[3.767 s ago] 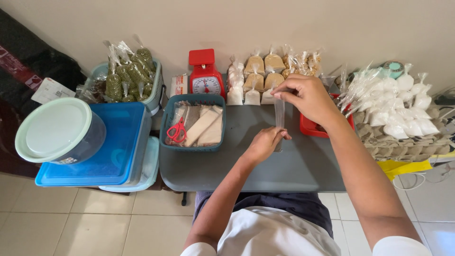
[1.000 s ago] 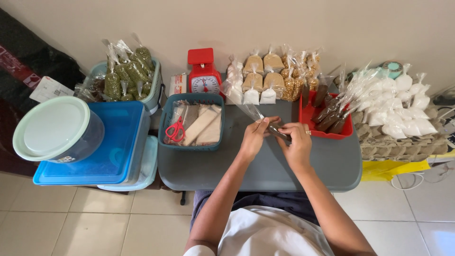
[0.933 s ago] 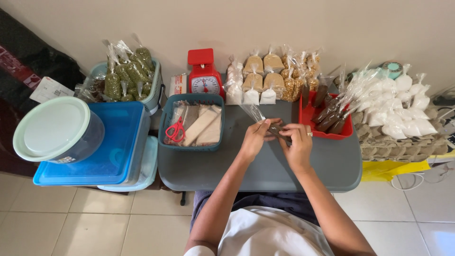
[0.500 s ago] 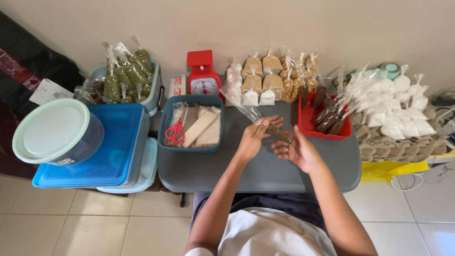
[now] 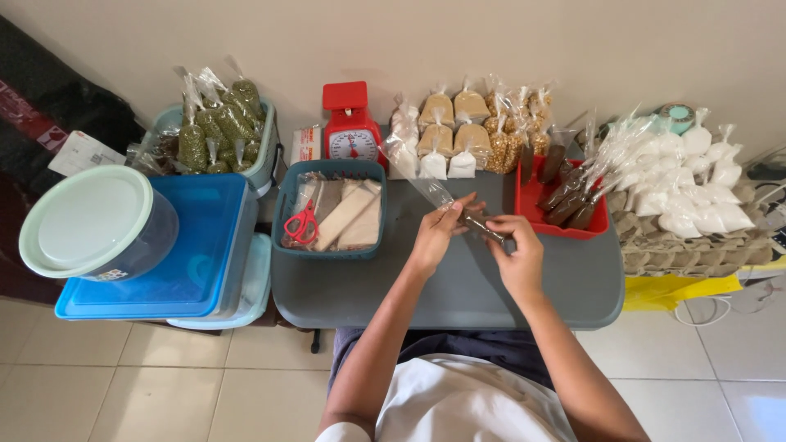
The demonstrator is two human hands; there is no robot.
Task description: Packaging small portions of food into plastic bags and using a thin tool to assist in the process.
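Observation:
My left hand [image 5: 436, 237] and my right hand [image 5: 517, 254] hold one long clear plastic bag [image 5: 426, 185] over the grey table [image 5: 377, 286]. A dark brown filling [image 5: 479, 224] sits in the bag's lower end, between my two hands. The empty clear upper end points up and left toward the packets at the back. My left fingers pinch the bag just above the filling and my right fingers grip the filled end.
A red tray [image 5: 534, 196] of filled dark bags stands right of my hands. A teal basket [image 5: 282, 237] holds red scissors [image 5: 302, 223]. Behind are a red scale [image 5: 350, 123], tan packets [image 5: 454, 135], white packets [image 5: 688, 184], green packets [image 5: 214, 123], and blue containers [image 5: 188, 270] at left.
My right hand came back from the red tray and met the left over the table. The bag now lies slanted between both hands, its filled end under my right fingers.

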